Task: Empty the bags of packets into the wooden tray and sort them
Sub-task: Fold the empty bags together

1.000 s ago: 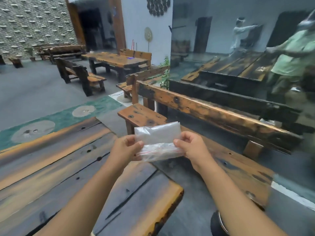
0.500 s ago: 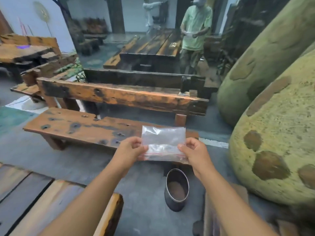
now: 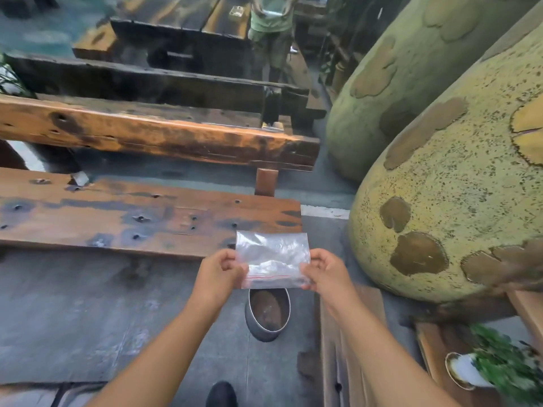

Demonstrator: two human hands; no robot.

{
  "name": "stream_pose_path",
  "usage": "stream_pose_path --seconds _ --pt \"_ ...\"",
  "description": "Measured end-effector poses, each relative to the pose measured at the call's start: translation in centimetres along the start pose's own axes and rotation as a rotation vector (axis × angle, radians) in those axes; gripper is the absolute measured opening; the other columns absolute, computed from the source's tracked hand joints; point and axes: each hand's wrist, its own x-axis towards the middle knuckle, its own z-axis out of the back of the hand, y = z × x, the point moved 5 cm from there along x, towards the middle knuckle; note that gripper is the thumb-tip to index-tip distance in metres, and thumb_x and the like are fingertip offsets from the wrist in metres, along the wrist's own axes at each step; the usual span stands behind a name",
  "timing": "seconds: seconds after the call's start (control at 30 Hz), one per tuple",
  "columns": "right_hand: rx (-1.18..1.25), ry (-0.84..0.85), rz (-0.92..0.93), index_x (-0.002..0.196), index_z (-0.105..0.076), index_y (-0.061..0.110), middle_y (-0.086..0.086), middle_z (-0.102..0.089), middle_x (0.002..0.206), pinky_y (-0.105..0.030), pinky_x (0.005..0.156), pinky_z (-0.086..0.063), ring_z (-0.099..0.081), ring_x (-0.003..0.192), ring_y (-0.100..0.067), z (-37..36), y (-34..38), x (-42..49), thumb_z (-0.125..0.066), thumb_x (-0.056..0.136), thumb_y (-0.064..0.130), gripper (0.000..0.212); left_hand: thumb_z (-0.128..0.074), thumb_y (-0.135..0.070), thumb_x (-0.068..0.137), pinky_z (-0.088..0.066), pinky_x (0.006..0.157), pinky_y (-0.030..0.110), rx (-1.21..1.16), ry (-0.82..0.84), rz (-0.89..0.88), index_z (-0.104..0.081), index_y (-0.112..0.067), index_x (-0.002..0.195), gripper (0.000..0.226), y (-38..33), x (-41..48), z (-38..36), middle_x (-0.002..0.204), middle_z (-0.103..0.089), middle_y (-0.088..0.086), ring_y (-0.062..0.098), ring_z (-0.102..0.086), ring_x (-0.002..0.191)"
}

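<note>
Both hands hold one clear plastic bag (image 3: 271, 259) up in the air, stretched flat between them. The left hand (image 3: 219, 270) pinches its left edge and the right hand (image 3: 321, 271) its right edge, fingers (image 3: 314, 259) closed narrow on the film. A red seal line runs across the bag just below the level of the fingertips, near its lower edge. The bag looks empty or nearly so; whether any packets remain inside cannot be told.

Directly beneath the fingers, on the floor, stands a round metal bin (image 3: 268, 314), open at the top. A wooden bench (image 3: 117, 218) lies beyond the fingers, and no wooden tray appears anywhere in view.

By my reading, the step in hand is dealing with a bag already emptied, not the sorting. The next move likely calls for letting go over the bin, or crumpling the film first so that it drops straight instead of drifting. Thin film is light and may cling to the fingers.
</note>
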Motion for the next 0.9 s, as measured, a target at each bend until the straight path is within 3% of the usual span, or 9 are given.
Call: stream_pose_path --seconds 0.1,0.2,0.3,0.4,0.5,0.6,0.73,0.9 --pt "-0.03 -0.039 -0.009 0.083 -0.064 0.011 -0.006 -0.066 0.074 -0.027 0.052 -0.05 -0.059 0.071 -0.021 -1.0 -2.6 3.4 -0.059 0.088 -0.01 0.021 -0.064 0.009 0.086 -0.048 0.05 0.02 -0.002 -0.008 0.044 -0.068 -0.006 0.087 0.015 3.1 3.1 -0.1 0.069 -0.067 0.007 0.011 -0.059 0.054" --pt "-0.052 -0.073 -0.025 0.08 -0.064 0.011 -0.001 -0.067 0.066 -0.02 0.046 -0.048 -0.059 0.057 -0.01 -1.5 -6.9 7.1 -0.059 0.086 -0.013 0.025 -0.067 0.006 0.085 -0.053 0.057 0.027 0.007 -0.036 0.105 -0.069 -0.006 0.084 0.013 7.8 6.3 -0.7 0.068 -0.068 0.006 0.012 -0.061 0.057" --pt "-0.073 -0.097 -0.06 0.078 -0.062 0.011 -0.009 -0.061 0.072 -0.021 0.046 -0.048 -0.056 0.063 -0.017 -1.5 -12.4 10.5 -0.061 0.085 -0.01 0.022 -0.068 0.004 0.085 -0.055 0.066 0.037 0.037 -0.079 0.154 -0.067 -0.004 0.081 0.009 12.8 9.2 -1.6 0.07 -0.064 0.008 0.017 -0.06 0.059" --pt "-0.106 -0.095 -0.08 0.078 -0.063 0.014 -0.011 -0.06 0.078 -0.023 0.047 -0.05 -0.057 0.067 -0.02 -1.2 -17.5 13.6 -0.063 0.085 -0.005 0.021 -0.066 0.007 0.086 -0.056 0.058 0.031 0.052 -0.11 0.176 -0.065 -0.003 0.08 0.011 17.2 11.9 -2.9 0.071 -0.058 0.006 0.02 -0.057 0.058" --pt "-0.152 -0.109 -0.091 0.075 -0.062 0.016 -0.009 -0.059 0.075 -0.031 0.049 -0.053 -0.056 0.065 -0.019 -0.9 -21.8 16.3 -0.063 0.085 -0.006 0.025 -0.064 0.009 0.086 -0.053 0.05 0.024 0.049 -0.104 0.222 -0.061 -0.004 0.076 0.017 21.5 14.1 -4.3 0.068 -0.052 0.004 0.02 -0.053 0.057" --pt "-0.203 -0.106 -0.099 0.072 -0.059 0.019 -0.003 -0.058 0.071 -0.042 0.064 -0.053 -0.055 0.066 -0.019 -0.6 -25.3 18.6 -0.062 0.083 -0.005 0.026 -0.066 0.008 0.087 -0.056 0.053 0.027 0.013 -0.092 0.266 -0.063 -0.006 0.077 0.018 25.4 15.9 -5.5 0.066 -0.052 0.001 0.018 -0.055 0.058" --pt "-0.305 -0.07 -0.124 0.074 -0.058 0.019 -0.001 -0.06 0.072 -0.034 0.068 -0.047 -0.057 0.068 -0.02 -0.6 -30.7 21.0 -0.062 0.083 -0.001 0.022 -0.065 0.005 0.089 -0.059 0.057 0.029 0.067 -0.091 0.317 -0.062 -0.006 0.078 0.015 31.3 17.5 -6.7 0.067 -0.053 0.0 0.013 -0.056 0.06" --pt "-0.35 -0.059 -0.202 0.072 -0.058 0.02 0.003 -0.058 0.065 -0.03 0.064 -0.041 -0.052 0.063 -0.014 -0.2 -37.9 23.2 -0.067 0.083 0.001 0.024 -0.068 0.003 0.088 -0.056 0.054 0.03 0.143 -0.123 0.417 -0.058 -0.002 0.093 0.012 38.3 20.4 -8.1 0.079 -0.056 0.012 0.023 -0.06 0.069"
